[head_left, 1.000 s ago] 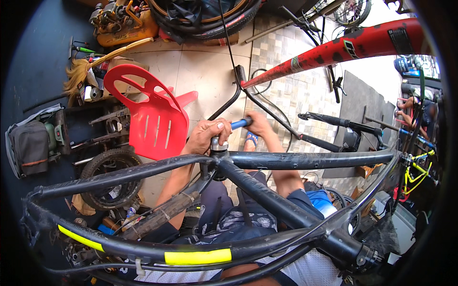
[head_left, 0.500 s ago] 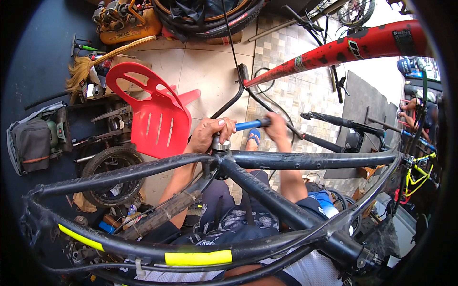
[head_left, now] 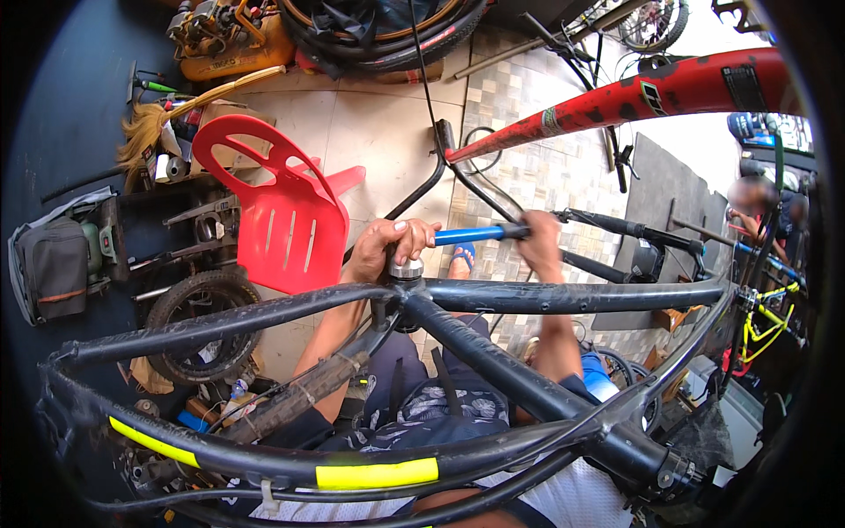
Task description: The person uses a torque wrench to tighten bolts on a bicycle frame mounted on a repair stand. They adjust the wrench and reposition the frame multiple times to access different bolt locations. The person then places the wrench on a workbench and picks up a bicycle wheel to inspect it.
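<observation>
Both Hands on a Blue Handle at the Joint of a Black Bicycle Frame

Nearest to me, a dark tube with fluorescent yellow bands [head_left: 377,475] curves across the foreground, part of the black bicycle frame [head_left: 563,297] spread out before me. Beyond it, my left grip [head_left: 378,251] curls over the head end of a blue-handled tool [head_left: 468,236], fingers bent just above a silver-coloured fitting [head_left: 407,271] where the frame's tubes meet. My right grip [head_left: 540,246] is clenched around the tool's dark far end. The handle's long axis lies crosswise, nearly level, running from the fitting out to my right, above the frame's straight upper tube and roughly in line with it. One second earlier my right grip was close beside the left and little of the blue showed; it is now well out to the right, with a longer stretch of handle bare between the two, while my left grip remains at the fitting.

Past the tool, a blue sandal [head_left: 464,256] shows on the floor and a red plastic chair [head_left: 286,220] lies tipped to the left. Farther left sits a grey bag [head_left: 62,273], its contents hidden. A cardboard box [head_left: 231,123] is partly covered by the chair; I cannot tell what it holds. At the far edge, stacked tyres [head_left: 409,60] encircle crumpled black material [head_left: 350,22], beside an air compressor's orange tank [head_left: 238,62].
</observation>
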The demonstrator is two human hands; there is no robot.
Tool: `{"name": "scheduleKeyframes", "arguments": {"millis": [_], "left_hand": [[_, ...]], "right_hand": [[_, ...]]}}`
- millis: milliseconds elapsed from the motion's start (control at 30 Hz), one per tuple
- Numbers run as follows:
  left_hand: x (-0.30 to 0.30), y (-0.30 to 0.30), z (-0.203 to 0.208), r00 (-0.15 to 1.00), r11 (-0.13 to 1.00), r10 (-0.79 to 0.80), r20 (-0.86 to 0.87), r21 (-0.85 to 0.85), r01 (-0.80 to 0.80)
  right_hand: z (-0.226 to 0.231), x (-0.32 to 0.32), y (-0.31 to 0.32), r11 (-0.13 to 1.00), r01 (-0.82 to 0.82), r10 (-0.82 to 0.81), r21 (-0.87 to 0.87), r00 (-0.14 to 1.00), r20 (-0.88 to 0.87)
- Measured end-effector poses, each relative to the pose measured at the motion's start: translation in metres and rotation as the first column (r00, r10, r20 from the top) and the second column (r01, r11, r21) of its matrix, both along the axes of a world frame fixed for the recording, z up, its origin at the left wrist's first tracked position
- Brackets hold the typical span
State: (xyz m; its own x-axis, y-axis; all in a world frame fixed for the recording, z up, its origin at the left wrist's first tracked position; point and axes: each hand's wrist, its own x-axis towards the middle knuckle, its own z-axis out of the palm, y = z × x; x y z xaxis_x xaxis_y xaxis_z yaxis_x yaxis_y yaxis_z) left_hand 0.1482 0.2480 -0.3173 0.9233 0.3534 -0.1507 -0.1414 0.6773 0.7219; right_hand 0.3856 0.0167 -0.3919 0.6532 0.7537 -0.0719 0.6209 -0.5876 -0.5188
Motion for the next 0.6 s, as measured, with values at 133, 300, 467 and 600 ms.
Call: {"name": "scheduleKeyframes", "arguments": {"millis": [133, 300, 467, 600], "left_hand": [[0.001, 0.0, -0.006, 0.996, 0.987, 0.017, 0.091, -0.159, -0.002], [-0.005, 0.003, 0.006, 0.999, 0.997, -0.012, -0.035, 0.072, 0.014], [-0.008, 0.012, 0.015, 0.983, 0.94, -0.092, -0.156, 0.313, 0.138], [-0.007, 0.013, 0.017, 0.977, 0.916, -0.104, -0.188, 0.365, 0.168]], "right_hand": [[0.081, 0.01, -0.035, 1.0, -0.011, 0.017, -0.018, 0.937, 0.349], [0.007, -0.011, -0.001, 0.999, 0.051, -0.051, -0.001, 0.995, 0.087], [-0.117, -0.08, 0.082, 0.998, -0.029, 0.005, -0.06, 0.933, -0.359], [-0.146, -0.113, 0.115, 0.993, -0.111, 0.118, 0.042, 0.879, -0.462]]}}
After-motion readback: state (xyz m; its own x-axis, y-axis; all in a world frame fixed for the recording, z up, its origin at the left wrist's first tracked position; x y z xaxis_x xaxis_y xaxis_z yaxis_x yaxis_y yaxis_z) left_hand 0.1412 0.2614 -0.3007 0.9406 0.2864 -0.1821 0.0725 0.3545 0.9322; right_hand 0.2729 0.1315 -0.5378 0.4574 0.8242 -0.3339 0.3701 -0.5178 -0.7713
